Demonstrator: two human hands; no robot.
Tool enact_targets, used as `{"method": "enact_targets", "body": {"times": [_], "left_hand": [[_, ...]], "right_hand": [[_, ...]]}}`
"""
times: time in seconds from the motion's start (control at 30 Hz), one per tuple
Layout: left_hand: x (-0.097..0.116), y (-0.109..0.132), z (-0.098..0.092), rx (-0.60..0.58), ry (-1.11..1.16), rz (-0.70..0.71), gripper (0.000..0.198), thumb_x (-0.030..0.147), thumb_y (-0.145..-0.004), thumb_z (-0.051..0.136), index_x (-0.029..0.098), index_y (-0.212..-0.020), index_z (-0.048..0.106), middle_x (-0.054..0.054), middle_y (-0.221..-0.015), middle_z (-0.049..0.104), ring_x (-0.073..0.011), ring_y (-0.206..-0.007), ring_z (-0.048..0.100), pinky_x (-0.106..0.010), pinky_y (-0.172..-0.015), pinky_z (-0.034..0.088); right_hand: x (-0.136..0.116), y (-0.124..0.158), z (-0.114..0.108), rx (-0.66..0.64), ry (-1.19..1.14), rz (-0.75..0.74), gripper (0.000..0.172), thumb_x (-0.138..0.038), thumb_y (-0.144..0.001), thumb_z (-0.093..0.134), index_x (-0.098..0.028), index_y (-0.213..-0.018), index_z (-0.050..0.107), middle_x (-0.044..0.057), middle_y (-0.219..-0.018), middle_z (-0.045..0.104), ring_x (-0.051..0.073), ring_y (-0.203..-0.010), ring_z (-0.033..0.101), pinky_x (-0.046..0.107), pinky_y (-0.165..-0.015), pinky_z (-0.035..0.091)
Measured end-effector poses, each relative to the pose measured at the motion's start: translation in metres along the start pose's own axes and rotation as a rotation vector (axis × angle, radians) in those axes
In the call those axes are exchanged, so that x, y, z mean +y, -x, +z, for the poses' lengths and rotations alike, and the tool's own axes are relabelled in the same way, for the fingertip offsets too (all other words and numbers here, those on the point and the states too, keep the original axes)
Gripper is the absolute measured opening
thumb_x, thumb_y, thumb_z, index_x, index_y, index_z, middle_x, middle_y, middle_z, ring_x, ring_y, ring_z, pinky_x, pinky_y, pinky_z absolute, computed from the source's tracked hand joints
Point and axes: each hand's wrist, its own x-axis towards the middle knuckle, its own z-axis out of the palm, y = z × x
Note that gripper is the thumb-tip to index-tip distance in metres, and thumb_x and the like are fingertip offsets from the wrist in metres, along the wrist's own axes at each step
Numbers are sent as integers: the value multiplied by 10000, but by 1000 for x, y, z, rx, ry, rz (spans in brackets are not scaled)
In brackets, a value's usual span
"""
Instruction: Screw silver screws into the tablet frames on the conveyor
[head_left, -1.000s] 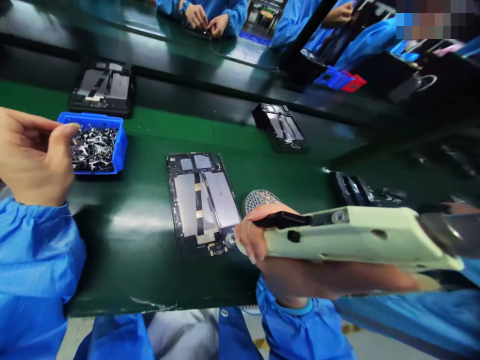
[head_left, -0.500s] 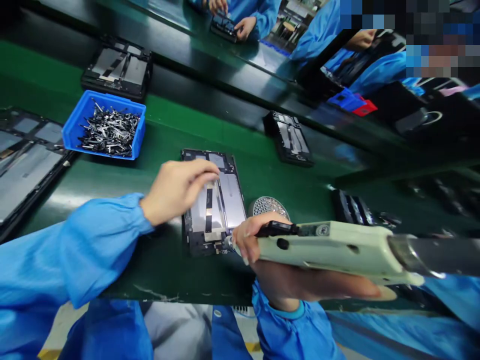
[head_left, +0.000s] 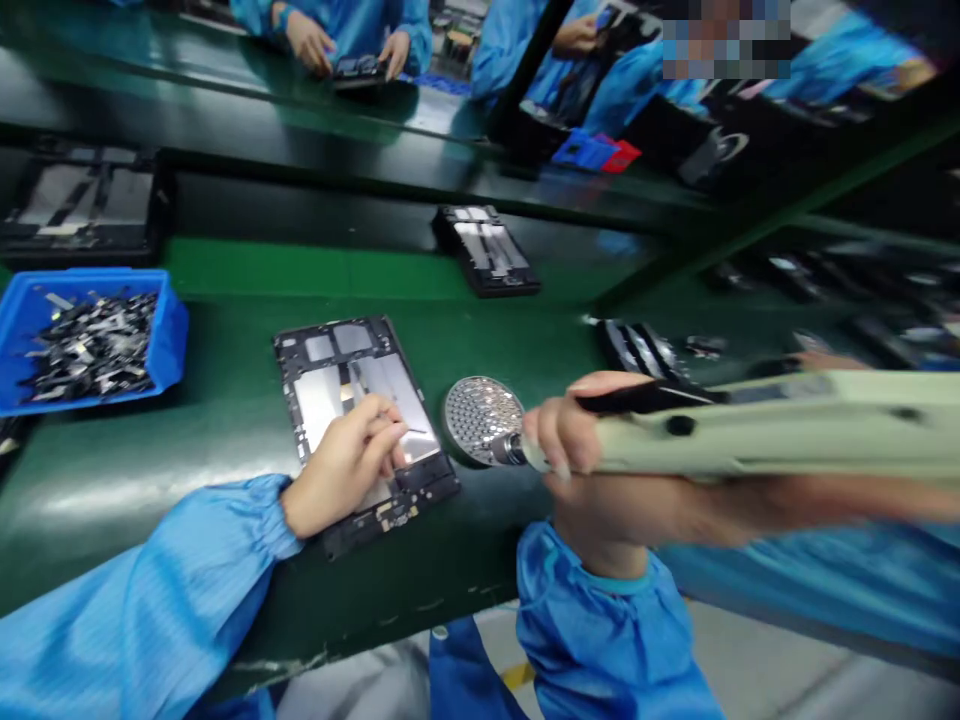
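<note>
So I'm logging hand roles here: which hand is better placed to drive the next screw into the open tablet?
Probably the right hand: it grips the electric screwdriver, its tip at the round screw dish beside the open tablet. The left hand rests on the tablet, pinching a small part.

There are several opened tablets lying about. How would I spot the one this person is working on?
Start at the blue bin of metal parts on the green bench. Right of it lies the opened tablet, the only one under the left hand, beside a round perforated disc.

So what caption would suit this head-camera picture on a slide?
Left hand places a small metal part on an open tablet chassis while right hand holds an electric screwdriver over a round screw tray.
</note>
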Motion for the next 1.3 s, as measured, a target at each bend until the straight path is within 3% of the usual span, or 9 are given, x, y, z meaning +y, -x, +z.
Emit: {"method": "enact_targets", "body": {"times": [0.13,0.23,0.33,0.53,0.67,0.93,1.1,1.3], "left_hand": [[8,4,-8,147,67,-86,329,528,-933,630,206,-947,563,60,-470,546,-112,-384,461,-194,-410,365],[15,1,-20,252,66,-101,389,556,-866,734,191,-910,605,3,-600,666,-111,-412,512,-200,-404,401],[20,-4,-35,333,37,-89,413,569,-836,778,182,-885,642,-42,-724,728,-130,-499,592,-220,-471,489],[19,-17,-58,477,60,-81,441,426,-768,865,222,-1065,611,-43,-881,784,-164,-597,660,-222,-484,518],[20,-25,-65,537,15,-66,304,351,-797,820,184,-990,657,-51,-972,780,-140,-651,673,-187,-500,531],[13,-35,-83,617,12,20,349,364,-717,847,183,-920,627,17,-579,672,-121,-433,572,-179,-443,518],[12,-35,-85,687,23,64,270,320,-755,809,156,-905,655,-49,-795,767,-126,-560,652,-171,-469,535],[9,-39,-89,693,92,94,318,358,-722,834,169,-880,633,-45,-811,773,-138,-575,657,-187,-442,515]], "right_hand": [[13,-24,-17,85,23,-101,819,-1046,-649,499,-249,-761,646,-50,-439,387,161,-350,387,328,-416,374],[26,-28,-22,122,17,-84,838,-1035,-676,490,-231,-836,664,-55,-431,408,155,-341,393,315,-404,372],[33,-26,-21,124,-4,-78,784,-1001,-702,524,-231,-770,659,-42,-430,427,156,-355,411,324,-424,399],[37,-26,-19,160,44,-70,803,-1010,-687,526,-225,-790,663,-49,-427,421,158,-352,419,331,-423,414],[42,-26,-20,162,11,-53,786,-985,-699,561,-220,-819,694,-41,-429,451,158,-349,427,317,-404,380],[46,-27,-21,125,23,-94,796,-969,-757,525,-210,-889,727,-42,-437,457,158,-346,427,335,-402,437],[45,-27,-20,134,20,-119,799,-962,-768,527,-199,-891,727,-41,-434,464,147,-332,422,308,-379,405],[48,-27,-24,127,11,-91,791,-977,-727,549,-216,-829,739,-32,-422,467,152,-330,423,320,-381,392]]}}
